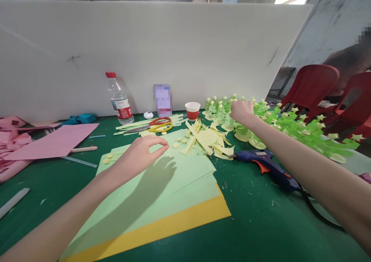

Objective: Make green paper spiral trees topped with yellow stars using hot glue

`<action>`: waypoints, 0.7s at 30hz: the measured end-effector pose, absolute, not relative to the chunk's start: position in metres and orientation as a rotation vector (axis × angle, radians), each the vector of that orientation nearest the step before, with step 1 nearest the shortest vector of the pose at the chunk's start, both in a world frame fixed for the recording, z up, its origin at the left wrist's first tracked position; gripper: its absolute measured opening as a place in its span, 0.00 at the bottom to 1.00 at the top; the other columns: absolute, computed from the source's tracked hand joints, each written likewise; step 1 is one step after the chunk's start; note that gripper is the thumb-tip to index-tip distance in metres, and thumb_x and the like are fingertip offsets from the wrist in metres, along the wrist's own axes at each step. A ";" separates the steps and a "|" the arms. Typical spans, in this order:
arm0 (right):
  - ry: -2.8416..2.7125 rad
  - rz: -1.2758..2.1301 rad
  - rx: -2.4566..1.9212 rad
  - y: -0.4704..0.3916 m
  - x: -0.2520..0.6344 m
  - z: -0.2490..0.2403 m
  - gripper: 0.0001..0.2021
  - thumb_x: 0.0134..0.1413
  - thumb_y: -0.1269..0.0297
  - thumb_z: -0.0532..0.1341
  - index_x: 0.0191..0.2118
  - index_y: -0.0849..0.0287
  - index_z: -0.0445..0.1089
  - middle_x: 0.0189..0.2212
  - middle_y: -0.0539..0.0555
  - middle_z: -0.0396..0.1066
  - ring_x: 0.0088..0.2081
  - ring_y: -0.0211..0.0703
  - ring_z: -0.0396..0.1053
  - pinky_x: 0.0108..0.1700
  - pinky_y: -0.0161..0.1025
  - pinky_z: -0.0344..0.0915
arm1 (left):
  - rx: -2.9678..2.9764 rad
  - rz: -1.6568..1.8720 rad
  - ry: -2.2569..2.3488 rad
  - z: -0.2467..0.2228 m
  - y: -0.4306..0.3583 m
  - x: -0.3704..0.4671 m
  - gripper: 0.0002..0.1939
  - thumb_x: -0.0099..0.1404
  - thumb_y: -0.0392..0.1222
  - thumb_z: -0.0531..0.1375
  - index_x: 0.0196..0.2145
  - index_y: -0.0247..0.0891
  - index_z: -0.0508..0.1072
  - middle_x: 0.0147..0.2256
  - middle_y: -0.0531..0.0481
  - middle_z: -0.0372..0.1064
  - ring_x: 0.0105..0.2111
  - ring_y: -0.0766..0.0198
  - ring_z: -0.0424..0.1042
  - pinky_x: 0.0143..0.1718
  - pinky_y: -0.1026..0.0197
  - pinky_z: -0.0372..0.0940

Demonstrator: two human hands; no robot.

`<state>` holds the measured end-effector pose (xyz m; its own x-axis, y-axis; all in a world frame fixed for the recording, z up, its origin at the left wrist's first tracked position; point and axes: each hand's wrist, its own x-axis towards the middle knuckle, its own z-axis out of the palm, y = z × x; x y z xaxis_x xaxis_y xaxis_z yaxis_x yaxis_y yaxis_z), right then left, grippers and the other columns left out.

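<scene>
My left hand [145, 152] hovers over light green paper sheets [185, 192], casting a shadow on them. Its thumb and forefinger are curved with a gap between them, and it holds nothing visible. Off to the right, my right hand [242, 111] reaches over a cluster of green paper plants with pale yellow stars [278, 119]. Its fingers are bent down, and anything in them is hidden. Small yellow stars [176, 145] lie on the sheets beside a pile of yellow paper scraps [207, 138]. A blue glue gun [268, 163] rests below my right forearm.
Behind the sheets are scissors [150, 127], a bottle [119, 99], a phone [162, 99], a white case [148, 115] and a red-and-white cup [192, 110]. Pink paper [55, 140] lies left. A white board [145, 49] stands behind. A person sits among red chairs [313, 84].
</scene>
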<state>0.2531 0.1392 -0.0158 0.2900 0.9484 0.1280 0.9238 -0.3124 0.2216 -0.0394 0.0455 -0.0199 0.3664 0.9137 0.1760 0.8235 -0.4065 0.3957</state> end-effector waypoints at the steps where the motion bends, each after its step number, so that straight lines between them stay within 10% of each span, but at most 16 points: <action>1: 1.785 0.360 2.443 0.139 0.254 -0.017 0.14 0.55 0.62 0.54 0.46 0.62 0.62 0.43 0.56 0.64 0.41 0.42 0.65 0.42 0.46 0.64 | 2.364 0.524 1.568 -0.020 0.046 -0.040 0.17 0.58 0.52 0.49 0.30 0.42 0.74 0.37 0.51 0.73 0.41 0.54 0.69 0.43 0.53 0.63; 8: 1.913 0.355 2.534 0.142 0.262 -0.016 0.16 0.51 0.54 0.55 0.33 0.64 0.69 0.29 0.56 0.69 0.36 0.47 0.67 0.41 0.48 0.59 | 2.192 0.669 1.367 -0.028 0.052 -0.047 0.19 0.53 0.42 0.52 0.43 0.39 0.70 0.50 0.48 0.64 0.48 0.55 0.66 0.43 0.59 0.65; 15: 2.035 0.406 2.704 0.133 0.266 -0.004 0.21 0.53 0.52 0.49 0.31 0.65 0.70 0.24 0.60 0.69 0.32 0.52 0.67 0.37 0.48 0.58 | 2.229 0.479 1.571 -0.020 0.044 -0.040 0.19 0.55 0.53 0.52 0.16 0.39 0.71 0.24 0.50 0.73 0.27 0.58 0.72 0.31 0.59 0.67; 21: 2.361 0.529 2.742 0.099 0.242 0.008 0.17 0.56 0.65 0.45 0.38 0.67 0.69 0.31 0.63 0.71 0.34 0.49 0.67 0.40 0.45 0.60 | 2.199 0.492 1.437 -0.020 0.042 -0.040 0.21 0.61 0.52 0.45 0.26 0.37 0.70 0.23 0.50 0.71 0.23 0.63 0.70 0.28 0.60 0.66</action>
<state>0.2421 0.0995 0.0082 0.1813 0.8341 0.5210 0.9767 -0.0908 -0.1944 -0.0403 0.0424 -0.0197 0.3887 0.9204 0.0431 0.7539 -0.3446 0.5593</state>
